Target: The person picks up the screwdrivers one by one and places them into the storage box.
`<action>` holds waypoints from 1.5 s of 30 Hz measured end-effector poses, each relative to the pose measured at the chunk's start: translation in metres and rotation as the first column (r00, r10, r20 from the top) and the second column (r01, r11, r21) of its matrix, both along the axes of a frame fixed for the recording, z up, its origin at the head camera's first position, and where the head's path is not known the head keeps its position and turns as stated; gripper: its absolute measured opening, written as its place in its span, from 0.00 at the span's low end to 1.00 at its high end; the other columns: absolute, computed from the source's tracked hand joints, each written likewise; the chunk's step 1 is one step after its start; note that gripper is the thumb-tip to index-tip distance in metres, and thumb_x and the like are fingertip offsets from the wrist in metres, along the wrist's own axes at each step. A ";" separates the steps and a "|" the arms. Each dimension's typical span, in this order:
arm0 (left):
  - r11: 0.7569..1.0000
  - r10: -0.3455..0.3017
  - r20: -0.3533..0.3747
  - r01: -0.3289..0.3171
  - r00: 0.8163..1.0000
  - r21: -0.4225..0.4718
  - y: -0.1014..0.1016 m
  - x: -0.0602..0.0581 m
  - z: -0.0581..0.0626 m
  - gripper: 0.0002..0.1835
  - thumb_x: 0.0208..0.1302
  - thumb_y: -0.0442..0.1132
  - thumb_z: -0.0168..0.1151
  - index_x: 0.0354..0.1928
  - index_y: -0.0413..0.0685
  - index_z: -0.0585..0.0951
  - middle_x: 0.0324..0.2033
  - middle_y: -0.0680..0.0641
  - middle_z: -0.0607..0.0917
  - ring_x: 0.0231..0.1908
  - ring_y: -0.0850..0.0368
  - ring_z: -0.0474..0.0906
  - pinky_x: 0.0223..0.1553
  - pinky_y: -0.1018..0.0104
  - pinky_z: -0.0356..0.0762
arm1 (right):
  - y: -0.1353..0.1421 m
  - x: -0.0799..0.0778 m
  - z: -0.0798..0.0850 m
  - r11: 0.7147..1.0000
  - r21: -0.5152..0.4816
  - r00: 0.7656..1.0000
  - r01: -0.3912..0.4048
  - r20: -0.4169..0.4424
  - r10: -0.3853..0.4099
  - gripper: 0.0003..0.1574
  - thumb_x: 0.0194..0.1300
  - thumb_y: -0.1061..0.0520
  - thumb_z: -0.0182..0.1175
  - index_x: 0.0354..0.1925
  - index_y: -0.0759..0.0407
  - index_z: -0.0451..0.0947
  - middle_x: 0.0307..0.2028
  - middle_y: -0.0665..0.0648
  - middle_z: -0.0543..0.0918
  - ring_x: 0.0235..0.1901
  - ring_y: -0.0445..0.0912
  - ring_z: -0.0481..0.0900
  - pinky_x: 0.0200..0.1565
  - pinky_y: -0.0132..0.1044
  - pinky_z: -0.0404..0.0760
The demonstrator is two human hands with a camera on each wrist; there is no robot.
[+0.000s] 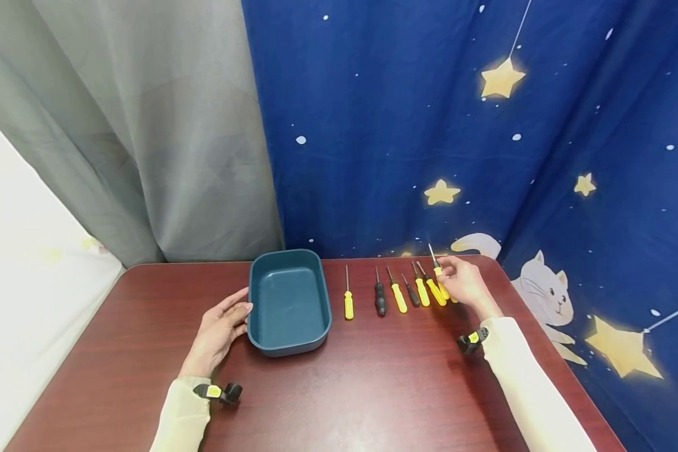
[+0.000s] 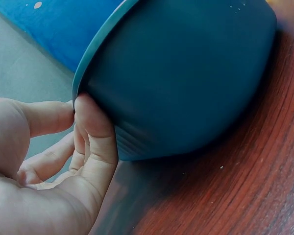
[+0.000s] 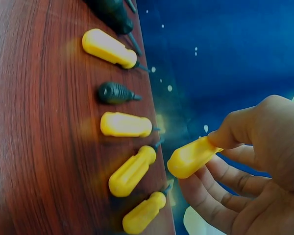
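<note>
My left hand [image 1: 217, 329] pinches the left rim of a dark teal plastic bin [image 1: 289, 307], thumb and fingers on either side of the wall in the left wrist view. The bin's inside shows nothing in it. At the table's far right, my right hand [image 1: 460, 279] holds a yellow-handled screwdriver [image 3: 188, 159] between thumb and fingers, its shaft pointing away toward the curtain. In the right wrist view that handle hangs beside the table edge, apart from the others. Nearest to it lie yellow screwdrivers [image 3: 132, 171], [image 3: 144, 213] side by side, partly hidden by the hand in the head view.
Between bin and right hand, a row of screwdrivers lies along the far edge: a lone yellow one [image 1: 348, 306], a large black one [image 1: 380, 298], a small black one [image 1: 412, 295] and several more yellow ones. Behind the brown table [image 1: 373, 389] hangs a blue curtain [image 1: 373, 125].
</note>
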State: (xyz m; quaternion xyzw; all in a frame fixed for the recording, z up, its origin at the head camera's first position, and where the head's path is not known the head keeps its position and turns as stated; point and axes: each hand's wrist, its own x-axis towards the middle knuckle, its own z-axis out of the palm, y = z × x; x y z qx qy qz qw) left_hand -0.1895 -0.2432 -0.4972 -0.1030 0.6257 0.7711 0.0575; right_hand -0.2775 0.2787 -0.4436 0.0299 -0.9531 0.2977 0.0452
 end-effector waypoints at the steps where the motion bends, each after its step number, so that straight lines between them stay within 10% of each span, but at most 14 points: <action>1: 1.000 0.001 0.000 -0.001 1.000 0.000 0.000 0.000 0.000 0.32 0.72 0.40 0.65 0.75 0.49 0.68 0.39 0.54 0.87 0.34 0.64 0.82 0.34 0.72 0.84 | -0.001 0.000 0.000 1.000 -0.003 1.000 -0.001 -0.001 0.001 0.28 0.65 0.60 0.62 0.63 0.64 0.77 0.43 0.63 0.87 0.39 0.53 0.84 0.37 0.36 0.79; 28: 1.000 0.000 -0.016 0.001 1.000 0.030 0.003 0.000 -0.001 0.32 0.72 0.37 0.64 0.75 0.46 0.67 0.36 0.55 0.86 0.32 0.64 0.81 0.33 0.72 0.83 | -0.046 0.010 0.013 0.993 -0.044 0.993 -0.106 -0.057 0.104 0.27 0.66 0.61 0.64 0.63 0.60 0.77 0.41 0.62 0.88 0.39 0.53 0.87 0.45 0.48 0.85; 45: 1.000 0.010 -0.010 -0.010 1.000 0.027 0.003 0.000 -0.002 0.31 0.72 0.37 0.64 0.75 0.47 0.68 0.37 0.55 0.87 0.32 0.64 0.81 0.32 0.73 0.82 | -0.074 0.012 0.017 0.984 -0.061 0.982 -0.169 -0.096 0.162 0.25 0.64 0.62 0.65 0.60 0.59 0.79 0.38 0.59 0.88 0.36 0.49 0.86 0.38 0.38 0.82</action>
